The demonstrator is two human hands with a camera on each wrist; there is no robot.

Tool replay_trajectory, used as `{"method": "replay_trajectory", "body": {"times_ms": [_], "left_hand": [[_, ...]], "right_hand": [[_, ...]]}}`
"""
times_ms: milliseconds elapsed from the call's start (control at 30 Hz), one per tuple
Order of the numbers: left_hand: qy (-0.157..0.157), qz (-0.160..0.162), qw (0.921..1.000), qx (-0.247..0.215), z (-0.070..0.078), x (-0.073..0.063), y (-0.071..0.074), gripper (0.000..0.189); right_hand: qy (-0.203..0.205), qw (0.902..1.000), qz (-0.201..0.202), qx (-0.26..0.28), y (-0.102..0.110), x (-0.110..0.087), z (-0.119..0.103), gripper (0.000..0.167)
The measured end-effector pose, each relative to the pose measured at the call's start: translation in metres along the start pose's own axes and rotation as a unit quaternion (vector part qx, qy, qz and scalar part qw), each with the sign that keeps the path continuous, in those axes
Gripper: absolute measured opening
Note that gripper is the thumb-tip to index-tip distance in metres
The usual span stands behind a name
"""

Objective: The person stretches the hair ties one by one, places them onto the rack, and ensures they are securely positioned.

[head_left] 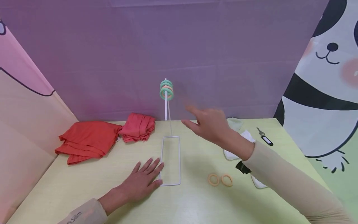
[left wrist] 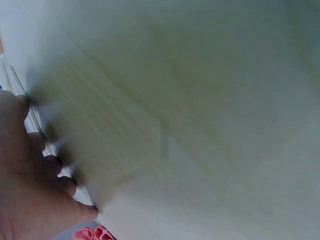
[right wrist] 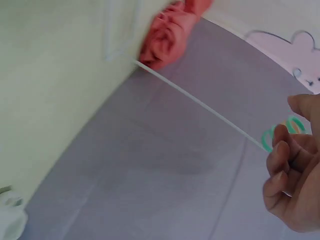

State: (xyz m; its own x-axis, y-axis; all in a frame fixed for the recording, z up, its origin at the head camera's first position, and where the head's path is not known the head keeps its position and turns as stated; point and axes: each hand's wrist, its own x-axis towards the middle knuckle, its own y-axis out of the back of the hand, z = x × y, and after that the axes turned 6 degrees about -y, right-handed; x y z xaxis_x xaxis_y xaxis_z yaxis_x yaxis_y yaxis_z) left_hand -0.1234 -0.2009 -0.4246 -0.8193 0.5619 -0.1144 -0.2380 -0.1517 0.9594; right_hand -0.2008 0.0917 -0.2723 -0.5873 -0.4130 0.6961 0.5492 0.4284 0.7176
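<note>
A white wire stand has a flat rectangular base (head_left: 179,161) on the table and a thin upright with an arm at its top. Several green and tan rings (head_left: 162,94) hang on that arm. My left hand (head_left: 141,183) lies palm down, its fingers spread, with fingertips and thumb at the base's left side. To the right of the upright my right hand (head_left: 211,124) is raised, holding nothing. Its index finger and thumb stretch toward the stand, while the right wrist view shows the other fingers loosely bent. Two tan rings (head_left: 213,185) lie flat right of the base.
Two folded red cloths (head_left: 90,138) (head_left: 137,127) lie at the back left. White cloths (head_left: 230,155), partly behind my right forearm, are on the right. A key with a black tag (head_left: 267,140) lies at the back right. A purple curtain (head_left: 112,62) hangs behind the table.
</note>
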Motion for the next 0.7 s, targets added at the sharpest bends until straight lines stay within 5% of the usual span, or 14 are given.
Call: {"method": "replay_trajectory", "body": {"times_ms": [100, 267, 500, 700], "left_hand": [[-0.001, -0.002, 1.0000, 0.000, 0.000, 0.000, 0.000, 0.070], [-0.008, 0.003, 1.0000, -0.002, -0.002, 0.001, -0.002, 0.070], [-0.001, -0.010, 0.9999, -0.007, -0.002, 0.002, -0.002, 0.072], [0.002, -0.011, 0.9999, -0.009, 0.000, 0.001, 0.001, 0.072]], "right_hand": [[-0.043, 0.9898, -0.135, 0.013, 0.004, -0.028, 0.007, 0.047], [-0.081, 0.9491, -0.304, 0.002, 0.005, -0.074, 0.014, 0.049], [-0.110, 0.9111, -0.397, -0.011, 0.001, -0.122, 0.021, 0.052], [-0.110, 0.9061, -0.408, -0.028, -0.012, -0.146, 0.026, 0.052]]}}
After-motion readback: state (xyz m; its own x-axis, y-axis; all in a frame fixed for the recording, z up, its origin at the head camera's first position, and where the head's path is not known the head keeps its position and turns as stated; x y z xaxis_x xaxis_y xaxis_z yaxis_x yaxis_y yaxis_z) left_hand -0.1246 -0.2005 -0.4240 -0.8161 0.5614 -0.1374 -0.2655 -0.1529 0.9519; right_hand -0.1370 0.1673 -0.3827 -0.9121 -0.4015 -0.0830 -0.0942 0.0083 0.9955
